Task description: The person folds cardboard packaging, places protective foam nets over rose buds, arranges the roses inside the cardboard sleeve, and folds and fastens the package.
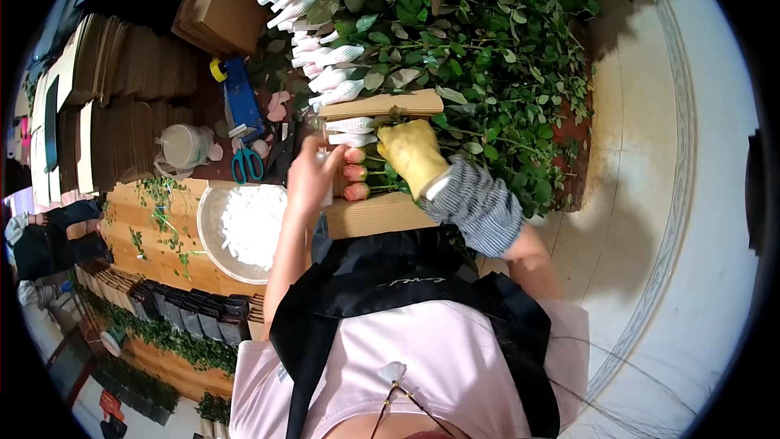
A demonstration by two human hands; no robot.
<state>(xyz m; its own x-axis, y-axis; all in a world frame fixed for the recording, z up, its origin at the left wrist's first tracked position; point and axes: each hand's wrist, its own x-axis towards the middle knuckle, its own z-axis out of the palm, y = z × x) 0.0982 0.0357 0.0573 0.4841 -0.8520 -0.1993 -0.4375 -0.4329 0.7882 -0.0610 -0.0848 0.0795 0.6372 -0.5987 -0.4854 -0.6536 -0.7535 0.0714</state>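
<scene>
Three pink roses (356, 173) lie in a row between two strips of corrugated cardboard (382, 215). Just above them are roses in white mesh sleeves (351, 132). My left hand (313, 172), bare, is at the left side of the rose heads, its thumb and fingers bent toward the sleeved ones; what it holds, if anything, is too small to tell. My right hand (412, 153), in a yellow glove with a striped cuff, lies over the stems right of the heads, its fingertips partly hidden among them.
Leafy stems (504, 57) cover the table's right side. More sleeved heads (333, 77) run up the row. At left are a white basin (213, 232) of sleeves, teal scissors (247, 164), a blue tape dispenser (240, 97), a plastic cup (183, 146) and stacked cardboard (122, 142).
</scene>
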